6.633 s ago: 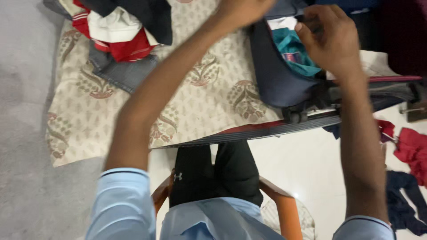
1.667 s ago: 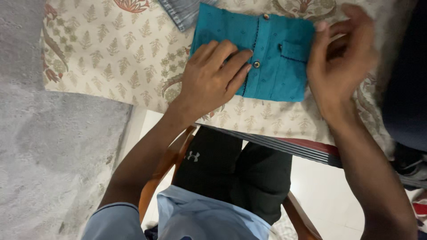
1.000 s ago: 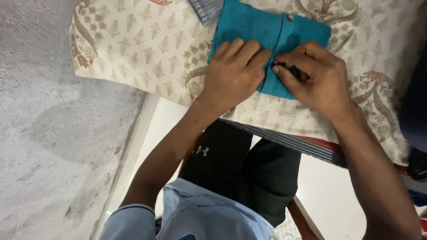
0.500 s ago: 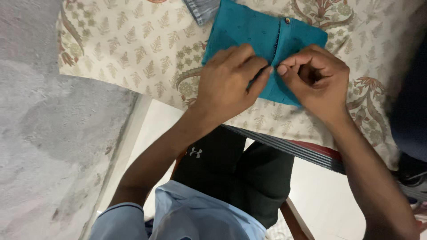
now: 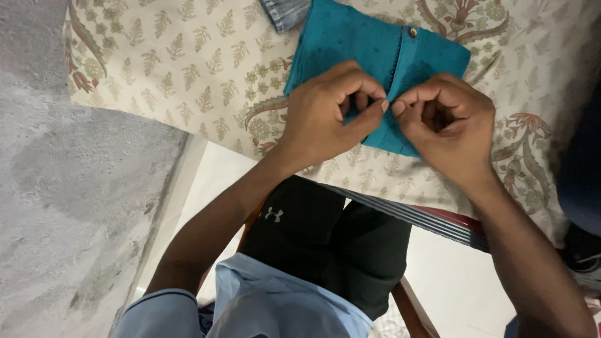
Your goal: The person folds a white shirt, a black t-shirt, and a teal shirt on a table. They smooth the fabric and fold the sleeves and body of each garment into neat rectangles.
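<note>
Two hands meet over one folded teal shirt (image 5: pixel 350 44), which lies near the front edge of a bed covered by a cream sheet (image 5: pixel 188 69) printed with small leaf sprigs and larger red-and-green floral motifs. The shirt is a soft woven cloth folded into a rough rectangle, with a button placket running down its middle and one small round button (image 5: pixel 412 31) showing near its far end. The left hand (image 5: pixel 328 112) and the right hand (image 5: pixel 447 122) are curled, thumb and forefinger of each pinched shut on the placket edge, their fingertips almost touching. One piece of grey striped cloth (image 5: pixel 285 9) pokes out from beneath the shirt's far left corner. A dark ribbed band (image 5: pixel 432 219) runs along the bed's front edge.
</note>
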